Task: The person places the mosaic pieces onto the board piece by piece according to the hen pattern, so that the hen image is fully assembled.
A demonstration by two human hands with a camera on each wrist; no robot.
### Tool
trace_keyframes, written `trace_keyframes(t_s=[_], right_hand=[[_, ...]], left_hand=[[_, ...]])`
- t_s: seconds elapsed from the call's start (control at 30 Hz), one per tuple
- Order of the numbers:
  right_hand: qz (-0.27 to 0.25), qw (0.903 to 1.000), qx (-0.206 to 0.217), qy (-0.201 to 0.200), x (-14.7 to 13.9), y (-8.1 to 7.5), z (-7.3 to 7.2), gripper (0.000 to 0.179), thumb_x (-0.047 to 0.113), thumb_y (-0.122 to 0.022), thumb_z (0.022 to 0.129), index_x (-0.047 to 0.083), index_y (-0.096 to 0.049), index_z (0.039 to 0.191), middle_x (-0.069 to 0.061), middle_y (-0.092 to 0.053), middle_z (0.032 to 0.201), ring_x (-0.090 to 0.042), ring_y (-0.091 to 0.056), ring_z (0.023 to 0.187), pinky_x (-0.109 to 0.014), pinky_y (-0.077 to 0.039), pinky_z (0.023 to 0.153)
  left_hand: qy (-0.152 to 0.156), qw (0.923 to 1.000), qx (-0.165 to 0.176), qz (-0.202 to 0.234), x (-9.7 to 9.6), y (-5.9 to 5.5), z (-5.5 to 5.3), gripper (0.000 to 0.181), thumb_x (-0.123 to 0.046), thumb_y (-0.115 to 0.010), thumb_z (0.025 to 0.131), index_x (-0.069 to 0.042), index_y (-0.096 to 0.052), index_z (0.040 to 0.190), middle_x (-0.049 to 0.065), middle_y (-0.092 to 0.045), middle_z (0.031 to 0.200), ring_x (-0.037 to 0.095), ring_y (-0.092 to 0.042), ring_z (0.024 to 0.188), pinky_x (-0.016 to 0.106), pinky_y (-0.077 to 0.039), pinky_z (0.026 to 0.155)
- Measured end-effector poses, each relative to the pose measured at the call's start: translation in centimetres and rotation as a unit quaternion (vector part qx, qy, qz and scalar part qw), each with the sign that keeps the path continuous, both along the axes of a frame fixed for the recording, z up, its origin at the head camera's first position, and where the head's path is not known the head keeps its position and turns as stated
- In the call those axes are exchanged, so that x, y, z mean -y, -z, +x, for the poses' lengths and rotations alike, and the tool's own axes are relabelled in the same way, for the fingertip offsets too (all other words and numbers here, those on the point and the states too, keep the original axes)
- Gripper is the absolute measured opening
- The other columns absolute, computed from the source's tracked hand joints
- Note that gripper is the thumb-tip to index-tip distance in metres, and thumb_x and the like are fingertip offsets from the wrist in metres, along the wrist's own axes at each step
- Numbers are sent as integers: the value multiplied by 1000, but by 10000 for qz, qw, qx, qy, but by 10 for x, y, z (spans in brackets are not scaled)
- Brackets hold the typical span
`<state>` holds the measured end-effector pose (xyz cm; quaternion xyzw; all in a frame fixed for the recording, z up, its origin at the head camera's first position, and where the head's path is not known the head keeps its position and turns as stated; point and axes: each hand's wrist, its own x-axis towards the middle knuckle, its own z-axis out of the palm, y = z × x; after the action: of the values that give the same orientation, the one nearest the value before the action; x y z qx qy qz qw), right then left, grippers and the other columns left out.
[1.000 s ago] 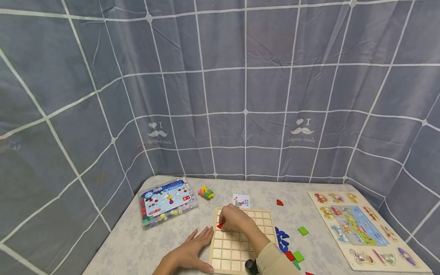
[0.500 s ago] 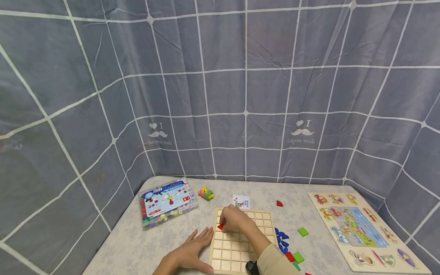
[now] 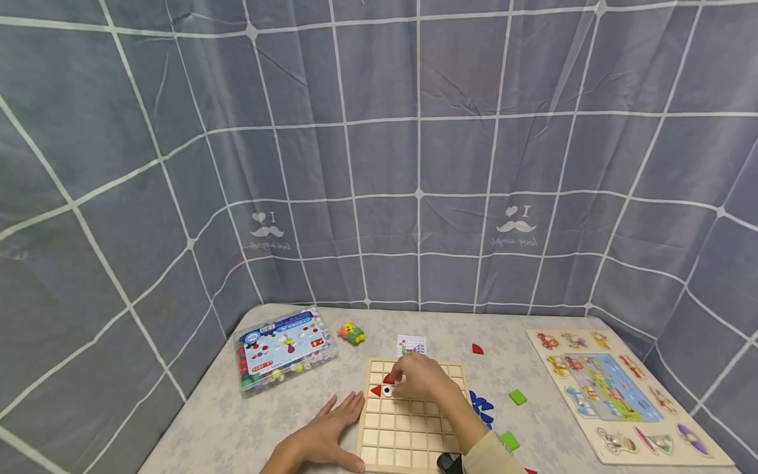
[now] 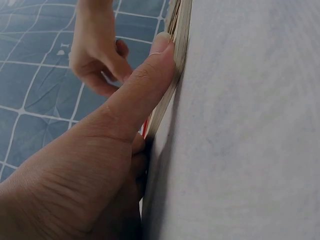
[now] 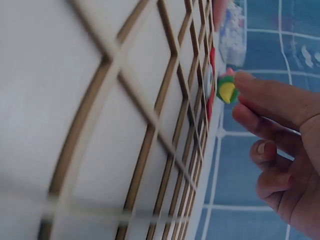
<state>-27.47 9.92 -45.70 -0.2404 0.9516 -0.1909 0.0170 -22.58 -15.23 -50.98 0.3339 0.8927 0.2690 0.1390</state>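
Left hand [image 3: 328,431]: fingers straight, thumb against the board [image 3: 386,437] at its left edge, likely steadying it | Right hand [image 3: 419,377]: fingers loosely bent, gripping nothing visible, over board | Red pieces [image 3: 376,391], eye disc [image 3: 387,391]: near board's far-left corner | Card [image 3: 410,343]: beyond far edge, seemingly for viewing

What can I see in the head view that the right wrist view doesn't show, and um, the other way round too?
Only the head view shows the picture puzzle, green squares, blue pieces and small picture card.

Only the right wrist view shows the palm side of the right hand, with some fingers curled in.

Both show that hand, the wooden grid board, red pieces, colorful little toy, bead box and curtain.
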Motion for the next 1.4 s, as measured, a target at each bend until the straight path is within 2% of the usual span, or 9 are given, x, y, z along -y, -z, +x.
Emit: trace_keyframes(t_s=[0.2, 0.4, 0.5, 0.7, 0.83, 0.93, 1.23, 1.37, 1.4], right_hand=[[-172, 9996, 162, 145, -28, -2, 6, 21, 24, -83, 74, 17, -75, 92, 7, -71, 89, -13, -63, 81, -34, -51, 65], [-487, 9969, 374, 497, -67, 1, 18, 21, 20, -82, 74, 14, -74, 94, 4, -71, 94, -18, -62, 83, -41, -51, 67], [-499, 9950, 426, 751, -89, 2, 25, 20, 20, -82, 74, 14, -74, 92, 5, -70, 92, -18, -62, 85, -42, -53, 69], [-538, 9904, 553, 1148, -126, 2, 32, 22, 20, -84, 73, 12, -73, 91, 4, -69, 87, -18, -62, 85, -39, -54, 72], [-771, 9885, 791, 1028, -143, 5, 34, 25, 20, -83, 75, 9, -73, 94, 1, -69, 88, -15, -58, 77, -29, -51, 65], [-855, 9888, 747, 968, -154, 10, 37, 26, 20, -83, 75, 8, -74, 95, 1, -70, 88, -13, -54, 74, -24, -47, 61], [-986, 9899, 652, 787, -178, 15, 36, 25, 17, -80, 76, 5, -73, 97, -2, -71, 89, -8, -52, 70, -21, -43, 59], [-940, 9893, 607, 940, -188, 17, 36, 27, 9, -79, 72, 5, -72, 98, -5, -72, 93, -12, -56, 76, -22, -45, 62], [-949, 9886, 620, 990, -191, 18, 36, 28, 7, -79, 71, 5, -72, 98, -6, -72, 95, -14, -57, 77, -23, -45, 62]], left_hand=[[-65, 9999, 115, 57, 2, -1, -1, 111, -57, -77, 74, -3, -23, 154, 13, -20, 163, 32, -15, 152, 59, -4, 119], [-27, 9997, 225, 53, 2, 0, 1, 107, -57, -74, 77, -3, -22, 154, 14, -19, 163, 31, -14, 152, 57, -4, 120], [27, 9995, 329, -18, 2, 1, 2, 105, -58, -71, 80, -5, -20, 155, 12, -17, 163, 29, -12, 152, 58, -5, 121], [41, 9997, 254, -17, 2, -1, 1, 105, -59, -70, 80, -4, -20, 154, 13, -17, 163, 32, -13, 152, 62, -5, 119], [19, 9994, 347, 8, 4, -2, 0, 104, -57, -71, 80, -5, -20, 155, 12, -17, 164, 32, -12, 152, 62, -4, 119], [45, 9994, 342, 9, 4, -2, -1, 104, -58, -71, 81, -5, -20, 155, 12, -16, 164, 31, -12, 152, 61, -4, 120], [74, 9995, 314, -6, 0, -2, -3, 104, -57, -71, 80, -5, -20, 155, 12, -17, 164, 31, -12, 152, 60, -4, 120], [77, 9995, 318, 27, 1, 0, -3, 104, -59, -70, 80, -6, -21, 155, 12, -17, 164, 29, -12, 153, 57, -3, 121], [69, 9994, 331, 42, 1, 0, -3, 104, -59, -70, 80, -6, -21, 155, 12, -17, 164, 29, -11, 153, 53, -1, 123]])
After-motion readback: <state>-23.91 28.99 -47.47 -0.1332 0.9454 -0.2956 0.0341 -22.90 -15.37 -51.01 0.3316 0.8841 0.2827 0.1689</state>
